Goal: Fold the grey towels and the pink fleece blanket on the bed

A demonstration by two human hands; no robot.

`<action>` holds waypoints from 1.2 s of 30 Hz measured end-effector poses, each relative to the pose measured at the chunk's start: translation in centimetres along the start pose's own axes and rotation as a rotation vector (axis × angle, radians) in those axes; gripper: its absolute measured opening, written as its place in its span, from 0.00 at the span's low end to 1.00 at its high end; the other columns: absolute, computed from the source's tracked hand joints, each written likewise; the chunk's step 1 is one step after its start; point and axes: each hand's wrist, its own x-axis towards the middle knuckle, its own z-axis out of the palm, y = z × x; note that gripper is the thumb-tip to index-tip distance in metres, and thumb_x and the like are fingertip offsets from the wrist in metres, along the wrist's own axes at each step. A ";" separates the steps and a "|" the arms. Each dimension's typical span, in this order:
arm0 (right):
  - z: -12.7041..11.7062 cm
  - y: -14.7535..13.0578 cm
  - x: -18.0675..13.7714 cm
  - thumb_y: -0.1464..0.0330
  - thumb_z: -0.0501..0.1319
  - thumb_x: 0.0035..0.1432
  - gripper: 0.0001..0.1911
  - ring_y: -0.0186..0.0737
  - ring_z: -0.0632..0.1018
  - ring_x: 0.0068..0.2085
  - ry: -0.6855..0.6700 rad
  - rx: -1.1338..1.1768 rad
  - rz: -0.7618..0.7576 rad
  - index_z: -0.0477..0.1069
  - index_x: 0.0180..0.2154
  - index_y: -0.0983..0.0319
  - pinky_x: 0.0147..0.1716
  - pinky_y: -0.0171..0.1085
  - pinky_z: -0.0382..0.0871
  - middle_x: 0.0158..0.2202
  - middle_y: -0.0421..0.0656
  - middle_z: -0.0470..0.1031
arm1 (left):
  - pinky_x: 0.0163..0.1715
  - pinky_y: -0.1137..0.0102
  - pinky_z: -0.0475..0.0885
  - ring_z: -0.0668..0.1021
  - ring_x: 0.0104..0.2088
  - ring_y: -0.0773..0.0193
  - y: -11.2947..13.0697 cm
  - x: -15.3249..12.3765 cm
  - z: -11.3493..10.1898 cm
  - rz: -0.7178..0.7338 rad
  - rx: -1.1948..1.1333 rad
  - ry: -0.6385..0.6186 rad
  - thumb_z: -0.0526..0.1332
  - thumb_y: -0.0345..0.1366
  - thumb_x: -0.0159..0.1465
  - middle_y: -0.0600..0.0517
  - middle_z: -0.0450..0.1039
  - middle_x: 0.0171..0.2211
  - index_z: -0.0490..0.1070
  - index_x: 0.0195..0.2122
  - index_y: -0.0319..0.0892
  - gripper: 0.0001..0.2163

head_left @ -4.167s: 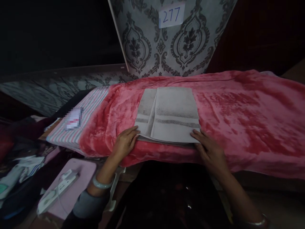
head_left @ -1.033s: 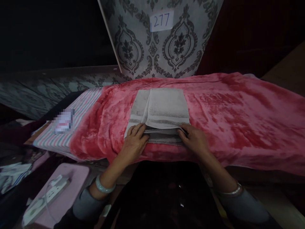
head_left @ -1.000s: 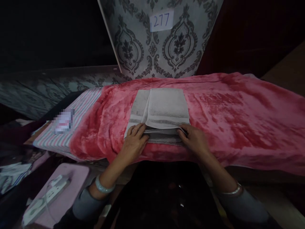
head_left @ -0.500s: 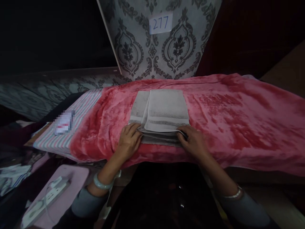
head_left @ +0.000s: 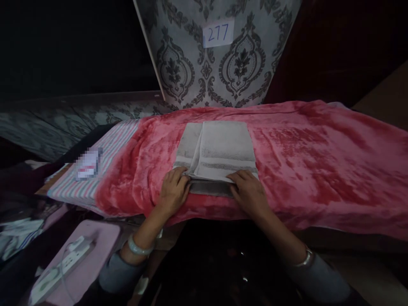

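A grey towel (head_left: 225, 140) with paler bands lies partly folded on a red plush blanket (head_left: 293, 161). Its upper layers leave a strip of the layer below bare on the left and along the near edge. My left hand (head_left: 174, 187) is closed at the near left corner, fingers on top and thumb tucked toward the fold. At the near right, my right hand (head_left: 248, 191) grips the same folded edge, its fingertips over the cloth. Both thumbs are mostly hidden.
A striped cloth (head_left: 70, 182) at the left bears a blurred flat item (head_left: 88, 165). Lower left, a power strip (head_left: 63, 270) with a cord rests on a pink stool (head_left: 106, 231). Behind are a dark screen (head_left: 73, 46) and a patterned wall (head_left: 207, 85) with a paper marked 277.
My right hand has slid left along the near edge of the towel, and the raised edge there lies lower. My left hand stays at its corner. The view has shifted slightly.
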 end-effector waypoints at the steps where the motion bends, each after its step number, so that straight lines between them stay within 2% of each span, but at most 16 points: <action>1: 0.1 0.1 0.0 0.78 0.58 0.59 0.12 0.48 0.73 0.44 0.009 0.011 0.000 0.76 0.42 0.60 0.42 0.42 0.68 0.41 0.47 0.76 | 0.52 0.55 0.72 0.75 0.54 0.49 -0.2 -0.3 0.1 -0.020 0.005 0.000 0.60 0.29 0.64 0.39 0.72 0.54 0.70 0.42 0.41 0.06; 4: 0.2 0.1 -0.1 0.77 0.58 0.60 0.12 0.48 0.73 0.43 0.042 0.034 -0.001 0.76 0.41 0.60 0.42 0.42 0.69 0.40 0.47 0.75 | 0.55 0.52 0.71 0.73 0.57 0.46 -1.0 -0.9 0.3 -0.156 0.007 0.005 0.62 0.26 0.57 0.36 0.67 0.58 0.68 0.49 0.40 0.17; 7: 0.5 0.0 -0.3 0.76 0.56 0.60 0.13 0.49 0.74 0.43 0.082 0.068 -0.007 0.76 0.42 0.61 0.43 0.44 0.70 0.39 0.48 0.75 | 0.55 0.51 0.72 0.73 0.56 0.45 -1.9 -0.8 0.0 -0.307 -0.017 -0.047 0.63 0.24 0.52 0.37 0.68 0.56 0.66 0.54 0.39 0.26; 11: 0.9 1.2 -1.6 0.75 0.55 0.58 0.19 0.52 0.73 0.49 0.135 0.076 -0.003 0.74 0.49 0.61 0.49 0.50 0.70 0.46 0.50 0.75 | 0.51 0.55 0.75 0.77 0.49 0.50 -3.1 -0.6 -0.5 -0.443 -0.117 -0.213 0.60 0.25 0.52 0.44 0.74 0.47 0.71 0.49 0.41 0.22; 13: 0.9 2.4 -2.8 0.74 0.55 0.56 0.25 0.55 0.72 0.52 0.172 0.067 0.028 0.71 0.56 0.62 0.52 0.55 0.69 0.52 0.52 0.73 | 0.52 0.54 0.74 0.77 0.49 0.50 -3.4 -0.9 -0.5 -0.480 -0.141 -0.240 0.60 0.26 0.51 0.44 0.75 0.47 0.72 0.49 0.41 0.22; 17: 0.5 4.8 -4.8 0.74 0.56 0.49 0.38 0.58 0.71 0.55 0.171 0.100 0.189 0.63 0.64 0.63 0.53 0.57 0.69 0.55 0.54 0.69 | 0.55 0.56 0.74 0.78 0.52 0.51 -3.7 -1.8 -0.1 -0.464 -0.186 -0.192 0.58 0.25 0.51 0.45 0.78 0.51 0.72 0.52 0.41 0.25; 20: 0.1 5.2 -5.2 0.74 0.57 0.48 0.41 0.57 0.73 0.48 0.121 0.094 0.298 0.61 0.66 0.63 0.46 0.54 0.73 0.49 0.54 0.71 | 0.55 0.57 0.74 0.78 0.53 0.52 -3.7 -2.3 0.3 -0.415 -0.183 -0.130 0.56 0.25 0.50 0.45 0.78 0.52 0.72 0.53 0.41 0.27; 23: -0.1 4.8 -4.9 0.74 0.57 0.49 0.42 0.58 0.75 0.43 0.083 0.032 0.354 0.60 0.67 0.64 0.42 0.55 0.73 0.44 0.54 0.74 | 0.53 0.57 0.75 0.79 0.51 0.51 -3.8 -2.5 0.5 -0.400 -0.160 -0.134 0.56 0.24 0.50 0.45 0.78 0.52 0.71 0.55 0.41 0.28; 26: -0.1 4.7 -4.7 0.77 0.57 0.47 0.44 0.58 0.78 0.41 0.031 0.005 0.344 0.58 0.69 0.63 0.41 0.53 0.74 0.45 0.54 0.77 | 0.52 0.58 0.76 0.80 0.49 0.51 -3.9 -2.4 0.4 -0.401 -0.143 -0.189 0.56 0.25 0.51 0.45 0.78 0.52 0.69 0.57 0.41 0.29; 31: -0.3 5.8 -5.0 0.80 0.55 0.44 0.45 0.55 0.78 0.52 -0.033 0.047 0.234 0.62 0.67 0.60 0.48 0.50 0.75 0.57 0.51 0.75 | 0.55 0.58 0.74 0.79 0.53 0.52 -4.3 -2.5 0.2 -0.357 -0.188 -0.207 0.55 0.24 0.51 0.44 0.76 0.55 0.69 0.58 0.40 0.30; 36: -0.8 7.1 -5.0 0.79 0.56 0.45 0.45 0.52 0.79 0.52 -0.084 0.130 0.222 0.63 0.67 0.58 0.48 0.47 0.77 0.59 0.48 0.74 | 0.57 0.57 0.73 0.77 0.55 0.53 -4.7 -2.5 0.0 -0.337 -0.240 -0.223 0.54 0.23 0.52 0.45 0.75 0.57 0.68 0.59 0.40 0.31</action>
